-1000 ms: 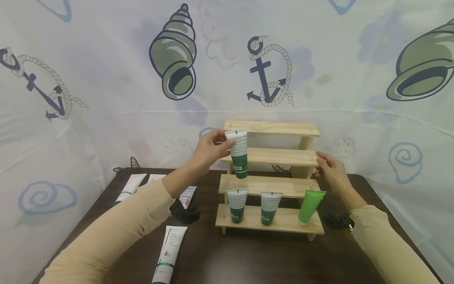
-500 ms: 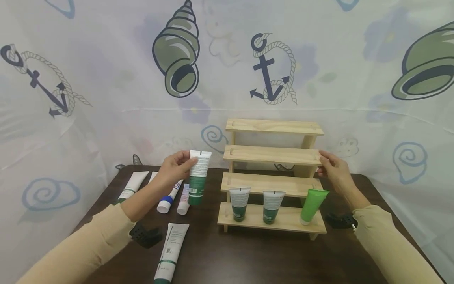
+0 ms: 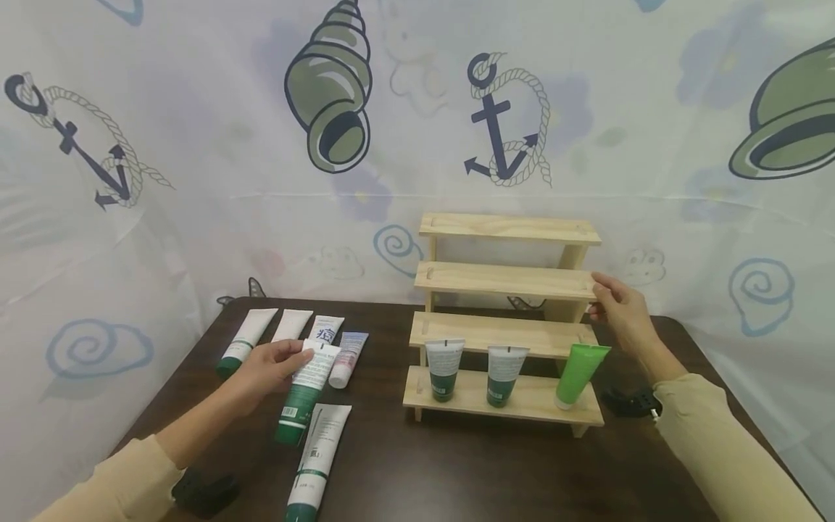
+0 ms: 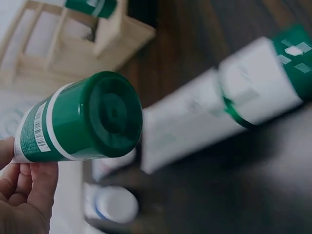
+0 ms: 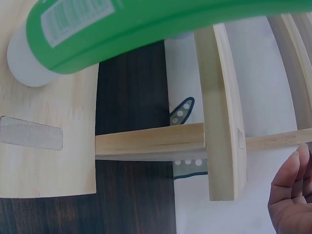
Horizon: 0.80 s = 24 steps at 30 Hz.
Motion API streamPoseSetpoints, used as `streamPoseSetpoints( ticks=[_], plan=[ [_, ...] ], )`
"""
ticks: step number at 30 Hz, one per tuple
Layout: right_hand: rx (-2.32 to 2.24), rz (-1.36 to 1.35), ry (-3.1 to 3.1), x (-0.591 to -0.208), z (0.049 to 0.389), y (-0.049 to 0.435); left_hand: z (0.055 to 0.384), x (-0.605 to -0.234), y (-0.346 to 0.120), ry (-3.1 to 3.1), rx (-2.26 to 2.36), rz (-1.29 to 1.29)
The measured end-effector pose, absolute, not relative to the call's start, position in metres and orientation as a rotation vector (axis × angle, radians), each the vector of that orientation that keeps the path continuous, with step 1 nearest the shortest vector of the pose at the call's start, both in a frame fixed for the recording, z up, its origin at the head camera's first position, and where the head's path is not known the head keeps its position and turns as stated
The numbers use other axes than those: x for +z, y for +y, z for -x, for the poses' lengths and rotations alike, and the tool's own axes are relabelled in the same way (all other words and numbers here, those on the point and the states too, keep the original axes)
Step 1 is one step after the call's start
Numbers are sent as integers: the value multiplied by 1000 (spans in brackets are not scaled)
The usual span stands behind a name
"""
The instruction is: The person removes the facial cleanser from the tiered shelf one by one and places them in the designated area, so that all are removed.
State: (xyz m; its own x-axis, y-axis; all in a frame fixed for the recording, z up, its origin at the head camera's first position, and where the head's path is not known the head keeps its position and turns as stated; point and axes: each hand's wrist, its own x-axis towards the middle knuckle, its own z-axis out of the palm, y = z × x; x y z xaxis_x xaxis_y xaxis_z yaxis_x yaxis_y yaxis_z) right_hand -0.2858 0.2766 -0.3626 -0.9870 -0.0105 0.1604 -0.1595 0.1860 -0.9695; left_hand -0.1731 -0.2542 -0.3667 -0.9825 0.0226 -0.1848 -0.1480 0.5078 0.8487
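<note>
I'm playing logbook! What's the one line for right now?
left hand: pinches white-and-green tube | right hand: holds end of wooden rack | bottom shelf: two similar tubes, bright green tube

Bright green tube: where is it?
Head view: the bright green tube stands at the right end of the bottom shelf, right of a white-green tube.

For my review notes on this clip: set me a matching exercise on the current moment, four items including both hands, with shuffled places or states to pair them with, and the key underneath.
Column one
1. Left hand
2. Right hand
3. Lime tube
4. Front tube

Column two
A. On the bottom step of the stand
B. Lying on the table
C. Pinching a white-and-green tube
D. Gripping the stand's right end

Pairs: 1-C, 2-D, 3-A, 4-B
</note>
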Motion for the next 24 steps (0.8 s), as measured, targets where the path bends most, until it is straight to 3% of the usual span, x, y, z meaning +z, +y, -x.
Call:
streamPoseSetpoints(
  ticks=[10,24],
  plan=[
    [1966,-153,-2311,-360,286,276,147,-418,-297,2581,1375,334],
    [1942,-155,-2326,-359,285,275,147,-445,-308,2548,1341,441]
  ],
)
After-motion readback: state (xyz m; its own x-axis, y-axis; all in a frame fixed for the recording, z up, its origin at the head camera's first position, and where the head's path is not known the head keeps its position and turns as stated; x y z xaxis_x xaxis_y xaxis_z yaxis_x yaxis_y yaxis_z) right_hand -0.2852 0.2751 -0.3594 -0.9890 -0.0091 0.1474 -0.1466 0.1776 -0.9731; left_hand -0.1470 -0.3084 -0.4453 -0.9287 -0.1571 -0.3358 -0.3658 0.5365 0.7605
